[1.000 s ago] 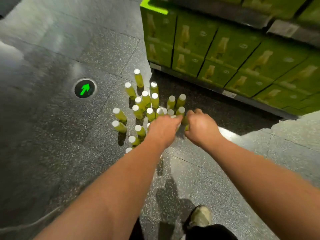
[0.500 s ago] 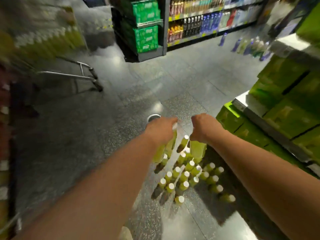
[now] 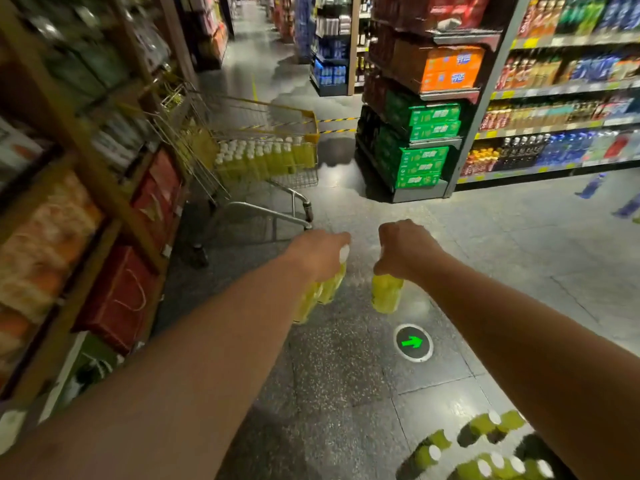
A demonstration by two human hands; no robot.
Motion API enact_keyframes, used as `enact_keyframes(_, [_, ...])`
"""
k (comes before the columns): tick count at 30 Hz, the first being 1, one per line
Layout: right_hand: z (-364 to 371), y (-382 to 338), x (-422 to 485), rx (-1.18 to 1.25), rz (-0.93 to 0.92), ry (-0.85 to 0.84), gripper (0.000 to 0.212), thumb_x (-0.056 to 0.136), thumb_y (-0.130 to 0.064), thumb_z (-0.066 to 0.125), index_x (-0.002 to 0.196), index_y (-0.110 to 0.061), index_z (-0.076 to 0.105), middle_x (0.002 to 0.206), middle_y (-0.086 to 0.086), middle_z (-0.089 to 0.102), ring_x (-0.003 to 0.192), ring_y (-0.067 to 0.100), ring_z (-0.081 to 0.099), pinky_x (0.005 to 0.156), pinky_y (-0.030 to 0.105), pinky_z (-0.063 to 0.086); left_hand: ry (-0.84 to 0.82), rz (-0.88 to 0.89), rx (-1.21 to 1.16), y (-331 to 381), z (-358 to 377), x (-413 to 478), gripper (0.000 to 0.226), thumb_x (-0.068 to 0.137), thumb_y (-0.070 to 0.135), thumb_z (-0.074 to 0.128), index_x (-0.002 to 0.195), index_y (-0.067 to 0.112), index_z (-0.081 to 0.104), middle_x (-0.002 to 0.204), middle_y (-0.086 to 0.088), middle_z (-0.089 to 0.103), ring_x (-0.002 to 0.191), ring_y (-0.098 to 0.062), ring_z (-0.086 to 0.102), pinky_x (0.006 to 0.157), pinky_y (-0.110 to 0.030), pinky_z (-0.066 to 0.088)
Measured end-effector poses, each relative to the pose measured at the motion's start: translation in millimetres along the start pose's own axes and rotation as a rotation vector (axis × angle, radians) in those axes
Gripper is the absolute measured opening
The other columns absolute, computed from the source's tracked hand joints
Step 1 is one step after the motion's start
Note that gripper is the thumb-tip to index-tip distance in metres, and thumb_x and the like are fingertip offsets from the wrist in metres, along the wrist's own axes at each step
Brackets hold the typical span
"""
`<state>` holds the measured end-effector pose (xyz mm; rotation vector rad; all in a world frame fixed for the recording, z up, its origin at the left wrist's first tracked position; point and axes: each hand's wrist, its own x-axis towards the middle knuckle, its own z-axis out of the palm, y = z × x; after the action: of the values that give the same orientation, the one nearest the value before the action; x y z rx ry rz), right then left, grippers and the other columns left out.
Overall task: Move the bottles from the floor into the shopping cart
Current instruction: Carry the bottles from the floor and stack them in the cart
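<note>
You've got your left hand [image 3: 320, 252] clamped on the tops of a few yellow-green bottles [image 3: 322, 292] and your right hand [image 3: 405, 249] gripping at least one more bottle [image 3: 386, 294], hands apart above the floor [image 3: 346, 375], with the shopping cart [image 3: 313, 128] ahead on the left already holding plenty and the leftover bottles [image 3: 485, 448] standing bottom right.

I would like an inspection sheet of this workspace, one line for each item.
Surface: dark glossy floor with a round green arrow marker.
Job's things: shopping cart ahead, holding many yellow bottles; floor bottles standing at lower right.
Clutter: blurred blue objects on the floor, far right.
Grippers: left hand grips a bunch of bottles by the tops; right hand grips a bottle, perhaps two.
Cables: nothing seen.
Surroundings: stocked shelves on both sides; green cartons stacked on the right.
</note>
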<state>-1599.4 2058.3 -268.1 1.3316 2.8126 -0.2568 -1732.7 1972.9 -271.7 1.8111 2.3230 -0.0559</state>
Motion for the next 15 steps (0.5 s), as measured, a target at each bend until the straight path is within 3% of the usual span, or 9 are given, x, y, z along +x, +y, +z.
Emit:
enact_keyframes(2, [-7.5,-20.9,43.3,-0.008,-0.052,-0.004,0.046,0.070,-0.027,0.080,0.109,-0.011,0.060,0.107,0.012,0.061,0.100,0.029,0.059,0.068,0.028,0.043,-0.006,-0.055,0.007,-30.1,-12.4,24.1,0.043,0.094,0.015,0.046,0.136,0.025,0.041,0.130,-0.014,0.052,0.114,-0.033,0.053,0.081,-0.035,0.044])
enact_keyframes(12, [-48.4,-94.1,253.3,-0.055,-0.313,0.021,0.045,0.070,-0.030,0.080,0.106,-0.012,0.060,0.105,0.009,0.063,0.098,0.028,0.061,0.068,0.028,0.044,0.045,-0.286,-0.062,-158.5,-79.0,154.0,0.046,0.095,0.014,0.048,0.139,0.025,0.038,0.130,-0.012,0.051,0.110,-0.031,0.053,0.071,-0.031,0.039])
enact_keyframes(15, [-53.9,-114.0,311.4,-0.079,-0.357,0.027,0.044,0.070,-0.030,0.080,0.105,-0.011,0.061,0.102,0.009,0.064,0.095,0.027,0.062,0.065,0.028,0.044,-0.009,-0.268,-0.028,-201.3,-88.9,202.2,0.042,0.093,0.013,0.045,0.134,0.021,0.040,0.131,-0.009,0.051,0.106,-0.030,0.056,0.074,-0.033,0.044])
